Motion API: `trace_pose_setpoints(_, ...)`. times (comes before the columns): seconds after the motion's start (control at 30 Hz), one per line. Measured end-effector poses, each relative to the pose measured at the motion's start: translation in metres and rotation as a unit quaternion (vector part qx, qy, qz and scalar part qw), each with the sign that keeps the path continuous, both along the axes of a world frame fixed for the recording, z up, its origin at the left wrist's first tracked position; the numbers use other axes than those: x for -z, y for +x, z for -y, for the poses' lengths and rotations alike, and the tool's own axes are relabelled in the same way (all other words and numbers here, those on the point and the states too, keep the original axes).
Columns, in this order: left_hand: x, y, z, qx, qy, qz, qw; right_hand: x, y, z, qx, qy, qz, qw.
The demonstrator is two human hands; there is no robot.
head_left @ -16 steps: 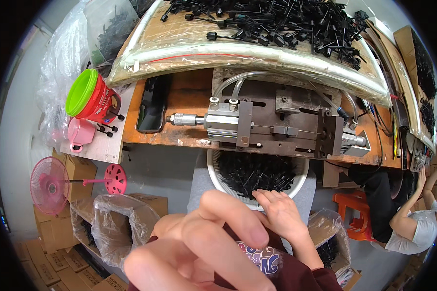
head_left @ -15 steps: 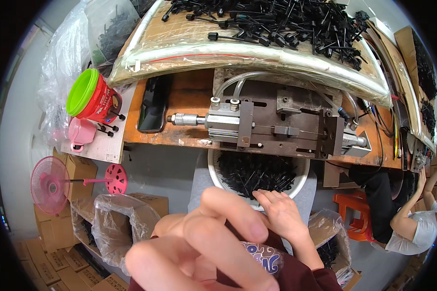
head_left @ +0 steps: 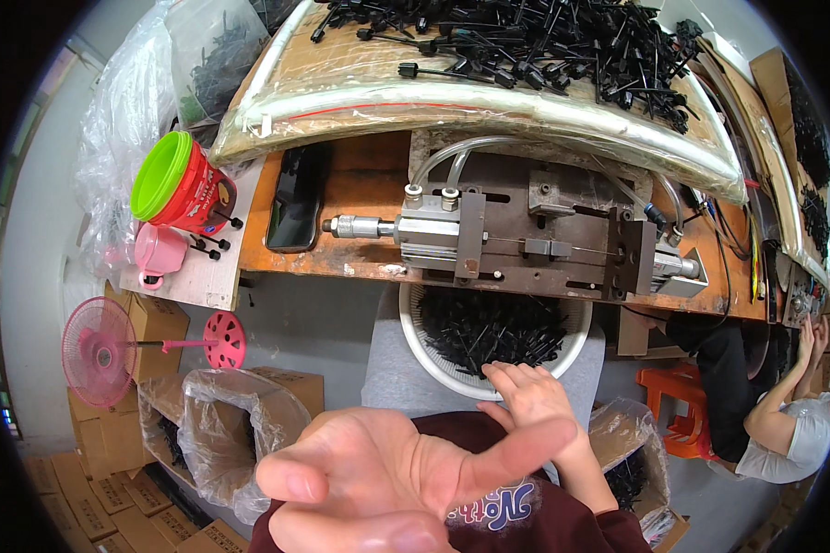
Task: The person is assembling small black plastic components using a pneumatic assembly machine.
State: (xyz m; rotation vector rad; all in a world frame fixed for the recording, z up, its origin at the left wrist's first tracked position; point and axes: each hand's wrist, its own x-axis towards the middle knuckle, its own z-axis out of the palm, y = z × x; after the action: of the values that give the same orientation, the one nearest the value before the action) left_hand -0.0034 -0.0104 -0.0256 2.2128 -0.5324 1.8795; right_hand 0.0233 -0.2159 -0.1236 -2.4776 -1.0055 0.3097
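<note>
Close to the camera, my left hand [head_left: 369, 470] is held up with the palm showing and the fingers apart, nothing in it. My right hand [head_left: 530, 398] lies at the near right edge of a round white plastic basket [head_left: 417, 346]; its fingers curl over the rim and the thumb stays outside. Many thin black plastic parts [head_left: 489, 336] fill the basket, which sits on my lap. Just beyond it, a metal clamping fixture [head_left: 549, 249] with air cylinders and clear hoses stands on the wooden bench [head_left: 350, 267].
A heap of black stemmed parts [head_left: 544, 46] lies on a raised cardboard tray [head_left: 341, 106]. At left are a phone [head_left: 295, 198], a red bucket [head_left: 189, 189], a pink cup [head_left: 160, 251] and a pink fan [head_left: 100, 350]. A co-worker [head_left: 788, 429] sits at right beside an orange stool [head_left: 673, 410].
My left hand has turned from loosely curled fingers to an upturned, spread palm. My right hand keeps its place at the basket rim. The whole view has shifted slightly.
</note>
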Motion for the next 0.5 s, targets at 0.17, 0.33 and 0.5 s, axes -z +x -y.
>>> trace_pose_setpoints(0.17, -0.021, 0.015, -0.015, 0.377, -0.045, -0.114, 0.918, 0.003, 0.0, 0.001, -0.001, 0.0, -0.01, 1.0)
trace_pose_setpoints(0.33, -0.023, 0.015, -0.001, 0.505, -0.166, -0.183, 0.827, 0.004, -0.001, 0.0, 0.001, 0.006, -0.016, 1.0)
trace_pose_setpoints(0.5, -0.025, 0.014, -0.016, 0.505, -0.147, -0.194, 0.828, 0.004, -0.001, 0.001, -0.001, 0.01, -0.012, 1.0)
